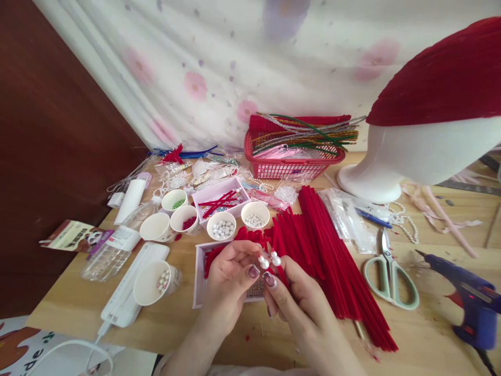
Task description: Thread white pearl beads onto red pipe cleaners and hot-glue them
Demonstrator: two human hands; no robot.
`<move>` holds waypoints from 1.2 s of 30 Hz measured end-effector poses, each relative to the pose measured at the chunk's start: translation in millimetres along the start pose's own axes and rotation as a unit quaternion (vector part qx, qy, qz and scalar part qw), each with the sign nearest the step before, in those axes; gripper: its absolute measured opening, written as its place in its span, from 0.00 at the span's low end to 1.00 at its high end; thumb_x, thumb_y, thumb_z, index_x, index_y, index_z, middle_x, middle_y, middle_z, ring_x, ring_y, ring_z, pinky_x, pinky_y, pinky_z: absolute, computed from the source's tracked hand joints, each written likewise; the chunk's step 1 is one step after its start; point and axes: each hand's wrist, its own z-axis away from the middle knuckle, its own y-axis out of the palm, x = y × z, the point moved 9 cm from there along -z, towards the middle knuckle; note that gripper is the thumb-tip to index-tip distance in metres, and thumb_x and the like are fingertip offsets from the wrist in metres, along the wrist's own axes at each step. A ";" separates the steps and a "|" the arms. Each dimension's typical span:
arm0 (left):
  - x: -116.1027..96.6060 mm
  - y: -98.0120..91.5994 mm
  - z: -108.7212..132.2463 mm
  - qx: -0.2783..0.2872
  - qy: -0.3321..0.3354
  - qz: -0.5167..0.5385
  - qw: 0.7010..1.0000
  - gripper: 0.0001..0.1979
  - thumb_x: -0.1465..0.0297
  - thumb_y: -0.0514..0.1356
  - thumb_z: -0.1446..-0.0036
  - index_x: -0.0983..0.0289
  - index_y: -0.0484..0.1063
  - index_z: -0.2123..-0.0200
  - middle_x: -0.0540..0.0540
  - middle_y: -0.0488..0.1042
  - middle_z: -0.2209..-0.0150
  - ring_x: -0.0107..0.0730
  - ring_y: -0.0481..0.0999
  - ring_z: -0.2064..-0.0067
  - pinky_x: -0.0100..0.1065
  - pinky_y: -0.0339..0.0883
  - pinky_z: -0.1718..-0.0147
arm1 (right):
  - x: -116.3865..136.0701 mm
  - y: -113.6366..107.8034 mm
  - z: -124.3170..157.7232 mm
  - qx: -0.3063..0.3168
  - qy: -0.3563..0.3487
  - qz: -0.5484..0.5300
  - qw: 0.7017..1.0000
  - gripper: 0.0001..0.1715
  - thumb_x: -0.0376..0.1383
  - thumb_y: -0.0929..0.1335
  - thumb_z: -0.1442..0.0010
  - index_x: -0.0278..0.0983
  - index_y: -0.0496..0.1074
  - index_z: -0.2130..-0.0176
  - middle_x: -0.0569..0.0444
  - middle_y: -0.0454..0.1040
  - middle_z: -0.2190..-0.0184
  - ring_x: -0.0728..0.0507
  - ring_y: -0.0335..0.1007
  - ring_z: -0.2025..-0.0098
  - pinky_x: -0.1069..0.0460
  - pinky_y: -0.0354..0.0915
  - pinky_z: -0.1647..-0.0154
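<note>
Over the front of the table my two hands meet. In my right hand (299, 295), thumb and fingers pinch a short red pipe cleaner (282, 275) with white pearl beads (276, 258) at its tip. My left hand (230, 279) curls in from the other side, its thumb and fingertips close around another white pearl bead cluster (264, 262). How the beads are fastened is too small to make out. Beneath my hands, a lilac tray (199, 292) holds red pieces and small beads, partly hidden. Long red pipe cleaners (340, 266) lie in a bundle just right of my hands.
Paper cups of beads (221, 225) stand behind my left hand, with one cup (146, 284) nearer. A red basket (293, 169) sits at the back. To the right are scissors (387, 282), a blue glue gun (469, 292) and a white mannequin head (422, 151).
</note>
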 end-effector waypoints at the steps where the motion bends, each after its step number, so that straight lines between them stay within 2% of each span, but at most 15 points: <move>1: 0.2 0.8 -0.4 -0.006 -0.003 -0.003 1.000 0.13 0.66 0.79 0.57 0.62 0.83 0.68 0.51 0.81 0.70 0.28 0.78 0.67 0.28 0.74 0.63 | 2.1 1.3 -0.6 0.008 -0.006 -0.006 1.000 0.18 0.44 0.61 0.25 0.41 0.61 0.67 0.63 0.59 0.76 0.48 0.51 0.75 0.52 0.51 0.75; 5: 2.3 3.8 -1.8 -0.018 -0.020 -0.014 1.000 0.12 0.65 0.79 0.58 0.63 0.81 0.74 0.50 0.79 0.73 0.26 0.75 0.72 0.27 0.72 0.68 | 5.9 2.9 -1.4 0.021 -0.006 -0.016 1.000 0.17 0.43 0.60 0.25 0.41 0.62 0.66 0.64 0.59 0.77 0.49 0.50 0.76 0.52 0.50 0.76; 11: 5.8 4.8 -2.0 -0.017 -0.034 -0.015 0.999 0.12 0.65 0.79 0.57 0.63 0.82 0.74 0.49 0.78 0.73 0.25 0.75 0.71 0.26 0.72 0.68 | 0.7 0.1 -1.6 0.011 0.021 -0.029 0.999 0.19 0.47 0.62 0.27 0.41 0.63 0.67 0.63 0.61 0.79 0.49 0.50 0.77 0.51 0.48 0.76; 16: 6.0 6.1 -2.3 -0.012 -0.037 -0.012 0.999 0.13 0.64 0.79 0.57 0.64 0.81 0.75 0.50 0.78 0.73 0.25 0.74 0.71 0.25 0.69 0.70 | 2.2 3.0 -3.0 0.022 0.018 -0.057 0.998 0.20 0.49 0.62 0.27 0.40 0.63 0.66 0.64 0.61 0.80 0.50 0.48 0.78 0.52 0.47 0.77; 20: 10.5 7.9 -1.1 0.000 -0.044 -0.012 0.999 0.13 0.63 0.77 0.54 0.64 0.81 0.75 0.50 0.76 0.74 0.25 0.73 0.72 0.24 0.68 0.71 | -2.4 5.2 -4.6 0.029 0.039 -0.066 0.997 0.24 0.56 0.63 0.30 0.39 0.65 0.63 0.63 0.63 0.81 0.50 0.52 0.79 0.53 0.47 0.77; 23: 14.0 3.3 0.5 -0.033 -0.047 -0.011 0.998 0.12 0.63 0.77 0.53 0.63 0.81 0.72 0.51 0.77 0.72 0.26 0.74 0.70 0.25 0.69 0.70 | -6.5 3.3 -5.2 0.016 0.045 -0.062 0.997 0.29 0.61 0.63 0.33 0.37 0.68 0.61 0.63 0.63 0.81 0.50 0.53 0.80 0.53 0.48 0.77; 27: 18.4 5.4 2.9 -0.056 -0.067 -0.001 0.996 0.14 0.63 0.78 0.56 0.63 0.81 0.71 0.50 0.77 0.73 0.23 0.71 0.74 0.23 0.66 0.75 | -6.8 -4.3 -2.4 -0.022 0.011 -0.037 0.999 0.29 0.60 0.62 0.31 0.38 0.70 0.62 0.60 0.64 0.81 0.49 0.54 0.79 0.53 0.50 0.76; 32: 19.0 15.9 2.0 -0.037 -0.053 0.017 0.998 0.15 0.65 0.80 0.62 0.64 0.81 0.73 0.51 0.78 0.72 0.25 0.74 0.71 0.22 0.69 0.74 | -9.7 -8.7 3.2 -0.030 0.011 -0.052 0.998 0.30 0.61 0.61 0.32 0.38 0.66 0.65 0.61 0.63 0.81 0.51 0.50 0.80 0.53 0.46 0.79; 36: 28.1 20.0 4.0 -0.012 -0.062 -0.011 0.998 0.12 0.65 0.78 0.55 0.63 0.81 0.72 0.49 0.75 0.76 0.22 0.71 0.76 0.22 0.68 0.79 | -7.4 -12.0 8.9 -0.029 0.011 -0.071 0.997 0.31 0.61 0.62 0.32 0.37 0.68 0.64 0.61 0.63 0.81 0.51 0.49 0.80 0.54 0.45 0.80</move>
